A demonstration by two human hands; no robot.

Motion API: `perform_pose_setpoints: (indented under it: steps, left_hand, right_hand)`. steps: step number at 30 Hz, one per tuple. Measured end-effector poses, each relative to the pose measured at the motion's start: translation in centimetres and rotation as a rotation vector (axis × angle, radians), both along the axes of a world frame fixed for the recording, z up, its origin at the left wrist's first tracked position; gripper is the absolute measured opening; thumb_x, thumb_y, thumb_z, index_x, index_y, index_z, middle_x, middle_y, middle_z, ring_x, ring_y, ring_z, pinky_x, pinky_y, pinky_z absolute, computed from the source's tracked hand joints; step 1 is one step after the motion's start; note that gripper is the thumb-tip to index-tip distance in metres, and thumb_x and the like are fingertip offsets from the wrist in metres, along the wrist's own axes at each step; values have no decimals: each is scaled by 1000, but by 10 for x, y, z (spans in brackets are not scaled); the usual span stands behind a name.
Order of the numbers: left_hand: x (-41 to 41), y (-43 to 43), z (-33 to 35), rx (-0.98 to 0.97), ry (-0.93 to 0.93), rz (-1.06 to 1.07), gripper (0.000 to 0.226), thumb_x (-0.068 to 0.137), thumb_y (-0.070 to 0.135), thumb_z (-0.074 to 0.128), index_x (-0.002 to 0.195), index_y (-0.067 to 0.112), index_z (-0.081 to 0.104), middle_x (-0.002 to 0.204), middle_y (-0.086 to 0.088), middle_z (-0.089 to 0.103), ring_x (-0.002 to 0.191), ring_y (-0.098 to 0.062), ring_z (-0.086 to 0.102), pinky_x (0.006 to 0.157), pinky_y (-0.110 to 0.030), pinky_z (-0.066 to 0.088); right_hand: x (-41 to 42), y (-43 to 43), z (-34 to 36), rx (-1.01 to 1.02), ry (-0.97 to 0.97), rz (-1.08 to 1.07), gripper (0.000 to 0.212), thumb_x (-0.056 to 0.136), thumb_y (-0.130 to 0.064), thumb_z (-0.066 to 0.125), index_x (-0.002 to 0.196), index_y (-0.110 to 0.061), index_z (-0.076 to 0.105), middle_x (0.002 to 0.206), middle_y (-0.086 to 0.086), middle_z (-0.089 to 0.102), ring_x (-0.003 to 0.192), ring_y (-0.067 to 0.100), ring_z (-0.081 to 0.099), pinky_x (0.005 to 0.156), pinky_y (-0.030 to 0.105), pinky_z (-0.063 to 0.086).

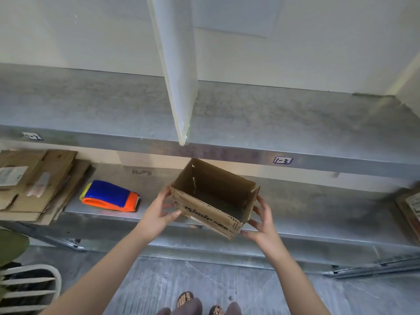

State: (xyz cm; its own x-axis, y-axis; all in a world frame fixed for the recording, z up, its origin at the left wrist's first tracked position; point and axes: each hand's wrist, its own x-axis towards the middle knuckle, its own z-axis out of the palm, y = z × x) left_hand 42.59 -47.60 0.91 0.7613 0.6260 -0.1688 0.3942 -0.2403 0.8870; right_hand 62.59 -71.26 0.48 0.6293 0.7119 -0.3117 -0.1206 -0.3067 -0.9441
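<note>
Left hand (159, 212): grips the left end of the cardboard box (211, 214); fingers lie against the end wall, thumb reaches onto the near printed face.
Right hand (263, 223): grips the right end of the same box; fingers spread up the end wall, thumb under the lower right corner.
Box position: held off any surface between both hands, over the front edge of the lower shelf (318, 208) and just below the front lip of the upper shelf (272, 114).
Box attitude: tilted, open top turned up toward the camera; black lettering on the near face, only partly readable.
Tape dispenser (109, 196): blue and orange, lies on the lower shelf, left of the box and apart from it.
Flat cardboard (38, 178): loose stack at the far left of the lower shelf, beside the dispenser.
Divider (179, 76): white panel standing upright on the upper shelf, above the box.
Shelf tags (283, 160): small handwritten tags on the upper shelf's front lip, one on the left and one on the right.
Feet (186, 298): in sandals, on the grey floor (181, 276) at the bottom edge.
</note>
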Motion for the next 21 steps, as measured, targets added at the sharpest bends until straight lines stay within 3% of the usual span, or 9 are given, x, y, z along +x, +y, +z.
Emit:
perform_pose_setpoints:
  steps: [3,5,8,10,12,14,16,18,21]
  left_hand:
    - [3,-1,2,169,32,8,60,85,36,69,130,44,30,137,13,38,125,-6,38,108,-34,35]
    - [5,-1,6,156,4,-4,55,84,37,71,127,38,37,132,16,40,121,-4,39,105,-29,34]
    - [9,5,10,64,-37,-53,47,79,52,69,120,40,52,128,20,51,118,1,48,101,-25,38]
    - [16,6,10,77,-31,-53,33,85,49,64,115,37,58,124,16,54,114,2,50,100,-25,41]
    - [25,6,12,113,-12,-2,10,92,36,61,97,28,63,115,9,55,107,-2,53,99,-30,43]
    - [32,9,14,115,6,64,9,91,33,63,90,24,63,108,4,56,102,-13,56,92,-30,47]
    - [37,15,15,69,25,124,33,85,33,70,115,25,57,107,3,59,99,-14,58,81,-23,48]
    - [40,22,15,44,67,156,70,77,33,79,135,30,39,112,2,54,96,-14,58,77,-23,46]
    - [48,35,13,-17,105,100,103,72,24,84,148,36,16,131,9,34,113,-15,46,92,-33,44]
  right_hand:
    - [-9,4,2,-19,-64,73,100,73,-20,85,143,-47,19,147,-17,30,132,11,38,110,41,38]
    - [-7,10,3,-12,-107,58,90,77,-28,82,142,-46,23,147,-18,33,133,8,37,112,40,36]
    - [0,19,4,-59,-307,73,64,85,-35,73,137,-45,38,146,-15,35,134,5,36,108,28,35]
    - [4,23,2,-115,-410,103,52,84,-43,70,132,-45,48,146,-11,30,132,4,31,106,23,30]
    - [7,26,2,-125,-341,100,54,76,-62,69,126,-47,54,144,-12,29,133,6,31,109,27,32]
    - [14,28,0,-103,-224,48,66,66,-77,65,124,-48,55,142,-12,34,133,14,38,110,40,40]
    - [21,31,-1,-120,-228,-16,71,70,-64,72,132,-42,45,137,-9,43,125,20,50,102,43,48]
    - [28,36,-1,-163,-280,-63,75,76,-41,80,135,-38,34,129,-3,50,110,23,60,88,34,54]
    - [37,46,0,-200,-287,-66,95,71,-31,86,143,-38,23,129,1,52,103,22,61,77,28,53]
